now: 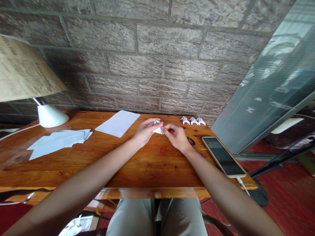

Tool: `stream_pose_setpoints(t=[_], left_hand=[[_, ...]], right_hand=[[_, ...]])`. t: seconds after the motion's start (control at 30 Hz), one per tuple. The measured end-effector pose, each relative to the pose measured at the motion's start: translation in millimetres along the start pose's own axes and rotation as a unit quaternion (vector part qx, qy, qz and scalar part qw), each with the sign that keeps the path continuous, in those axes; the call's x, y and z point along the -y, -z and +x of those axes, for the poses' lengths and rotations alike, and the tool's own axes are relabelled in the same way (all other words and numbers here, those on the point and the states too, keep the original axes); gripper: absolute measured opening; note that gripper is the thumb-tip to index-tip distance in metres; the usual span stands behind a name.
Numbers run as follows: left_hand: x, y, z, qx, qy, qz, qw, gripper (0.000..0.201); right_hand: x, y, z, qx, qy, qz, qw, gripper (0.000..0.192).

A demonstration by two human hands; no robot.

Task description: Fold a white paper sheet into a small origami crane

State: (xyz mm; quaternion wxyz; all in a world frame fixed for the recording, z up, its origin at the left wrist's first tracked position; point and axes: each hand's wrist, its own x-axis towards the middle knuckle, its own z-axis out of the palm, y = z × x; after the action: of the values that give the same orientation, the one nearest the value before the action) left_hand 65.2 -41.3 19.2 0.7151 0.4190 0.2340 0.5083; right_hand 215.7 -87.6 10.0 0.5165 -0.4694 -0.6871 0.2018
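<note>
A small folded piece of white paper (158,130) is held just above the wooden table, between both of my hands. My left hand (145,130) grips it from the left, thumb across the front and fingers behind. On its right edge, the thumb and index finger of my right hand (176,135) pinch the paper. Three folded white paper figures (193,121) stand in a row at the table's back right. A black scissors handle loop (191,141) shows beside my right wrist, which seems to hide the rest of it.
On the wooden table (157,164) lie a stack of white sheets (118,123) and loose paper pieces (59,141). A lamp (51,114) stands at the left. The phone (223,156), with a cable plugged in, lies near the right edge. A brick wall (152,72) rises behind.
</note>
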Motion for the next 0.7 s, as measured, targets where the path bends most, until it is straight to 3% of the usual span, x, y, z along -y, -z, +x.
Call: stream_pose_setpoints(t=[0.37, 0.7], left_hand=[[0.8, -1.6, 0.9, -0.017, 0.021, -0.008, 1.0, 0.036], [-4.1, -0.7, 4.1, -0.021, 0.04, -0.015, 0.999, 0.037]], right_hand=[[1.0, -2.4, -1.0, -0.031, -0.01, -0.032, 0.999, 0.03], [-0.6, -2.6, 1.4, -0.008, -0.021, 0.002, 1.0, 0.033]])
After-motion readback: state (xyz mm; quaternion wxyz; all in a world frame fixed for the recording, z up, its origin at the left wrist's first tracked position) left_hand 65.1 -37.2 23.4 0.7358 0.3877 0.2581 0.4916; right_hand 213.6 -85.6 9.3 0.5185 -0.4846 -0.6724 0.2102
